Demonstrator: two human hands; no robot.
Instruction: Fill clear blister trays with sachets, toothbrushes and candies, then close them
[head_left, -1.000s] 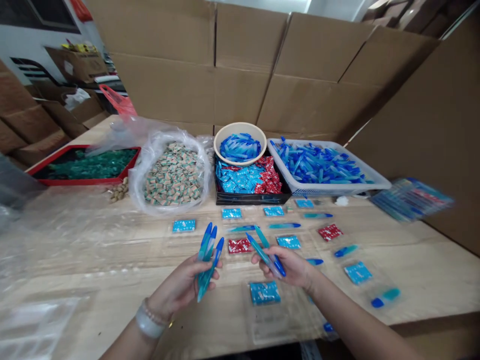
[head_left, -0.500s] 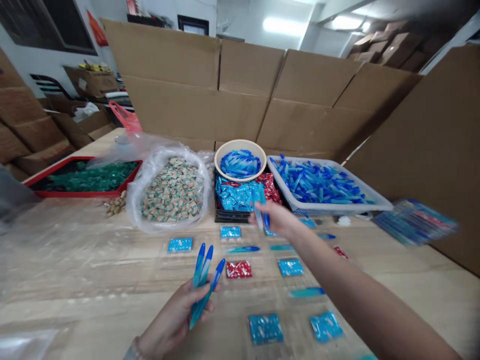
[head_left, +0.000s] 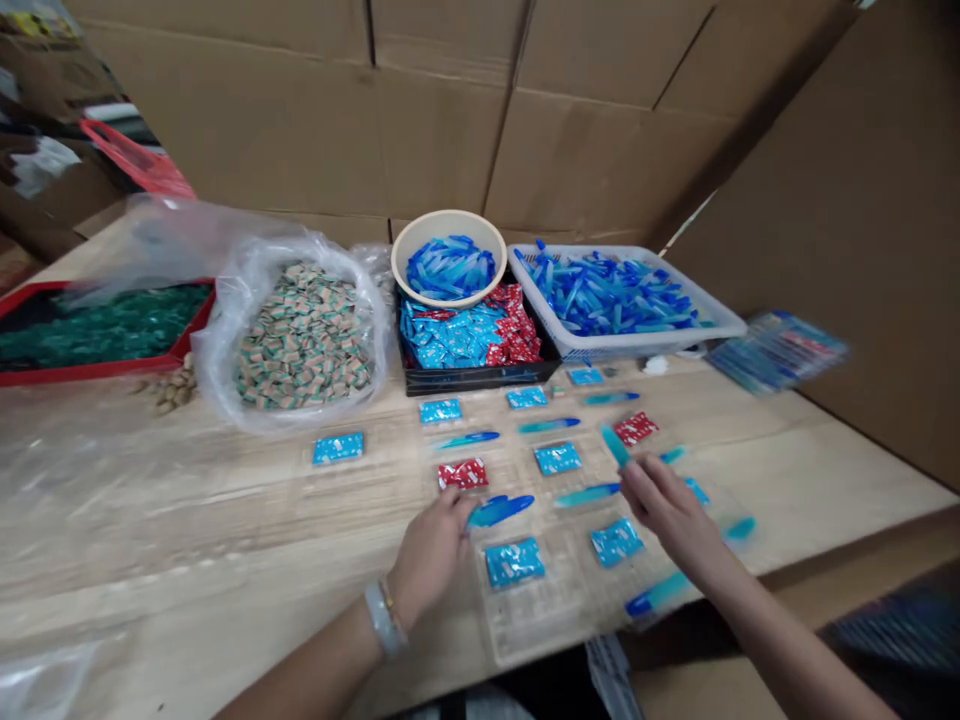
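Low over the clear plastic trays (head_left: 517, 632), my left hand (head_left: 431, 555) is closed on slim blue pen-shaped pieces (head_left: 501, 511), their dark blue tips pointing right. Just beyond its fingers lies a red packet (head_left: 461, 474). My right hand (head_left: 671, 510) is closed around a teal pen-shaped piece (head_left: 615, 444), which sticks out to the upper left beside another red packet (head_left: 636, 428). Blue packets (head_left: 514, 563) and single pen-shaped pieces (head_left: 588, 495) lie spread out around both hands. My right fingers hide part of what they grip.
Along the back stand a red tray (head_left: 196, 340) of green pieces, a plastic bag (head_left: 210, 370) of small packets, a black bin (head_left: 480, 378) under a cream bowl (head_left: 450, 222), and a white basket (head_left: 622, 345) of blue pieces. Cardboard (head_left: 442, 130) walls the back.
The view has tilted down. My right hand has come back from the black bin to the right-hand trays. My left hand has moved right and lowered its upright pieces flat over the trays.
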